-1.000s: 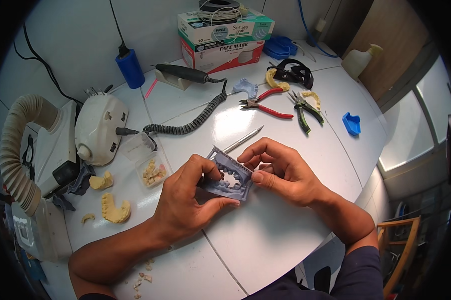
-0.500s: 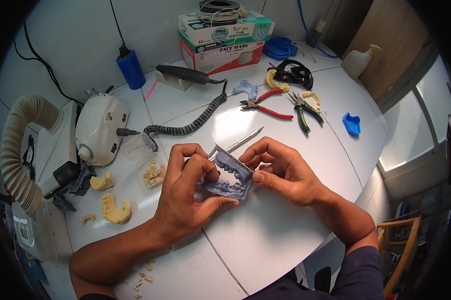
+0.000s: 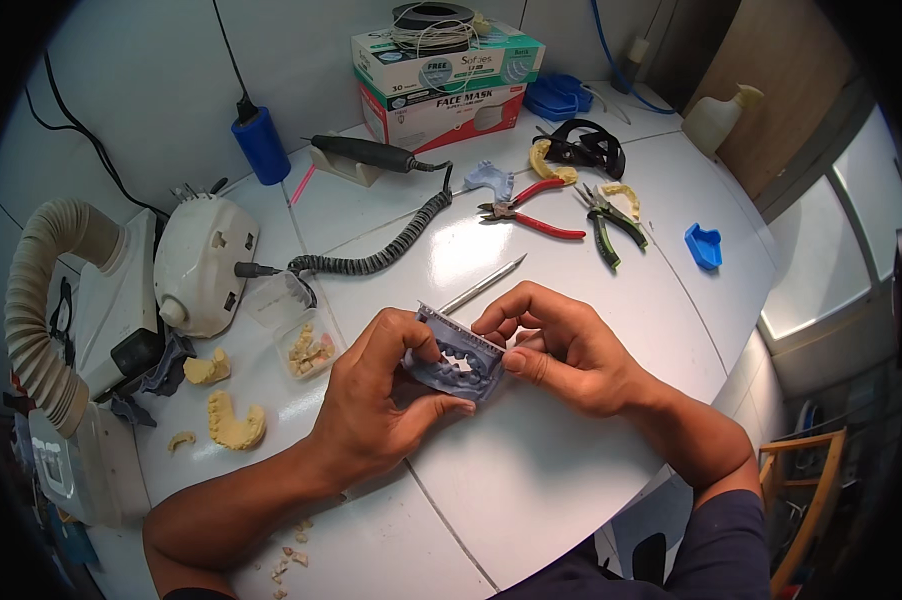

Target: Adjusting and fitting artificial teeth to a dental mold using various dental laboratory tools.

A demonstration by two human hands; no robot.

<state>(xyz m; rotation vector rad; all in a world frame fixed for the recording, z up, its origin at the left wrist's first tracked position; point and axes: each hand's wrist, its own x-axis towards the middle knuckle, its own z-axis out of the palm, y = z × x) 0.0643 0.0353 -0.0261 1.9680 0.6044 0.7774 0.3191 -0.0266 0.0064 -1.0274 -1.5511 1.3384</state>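
A grey-blue dental model (image 3: 451, 368) with upper and lower rows of teeth is held at the centre, a small gap showing between the rows. My left hand (image 3: 376, 405) wraps round its left side, fingers bent and thumb under the lower edge. My right hand (image 3: 571, 355) grips the upper right edge with thumb and curled fingers. Just behind the model a slim metal instrument (image 3: 481, 285) lies on the white tiled bench (image 3: 531, 470). A clear box (image 3: 311, 350) of small cream pieces is left of my hands.
Yellow casts (image 3: 234, 425) lie left; red pliers (image 3: 556, 225), green pliers (image 3: 621, 225), a blue tray (image 3: 703, 247) and another grey-blue cast (image 3: 489, 175) lie behind. A handpiece (image 3: 366, 150), white control unit (image 3: 206, 270), corrugated hose (image 3: 41, 330) and mask boxes (image 3: 441, 115) line the rear and left.
The model has tipped slightly and the gap between its rows looks narrower. My left fingers shifted around it: raised half a second ago, they are now lower. My right hand stays on the edge.
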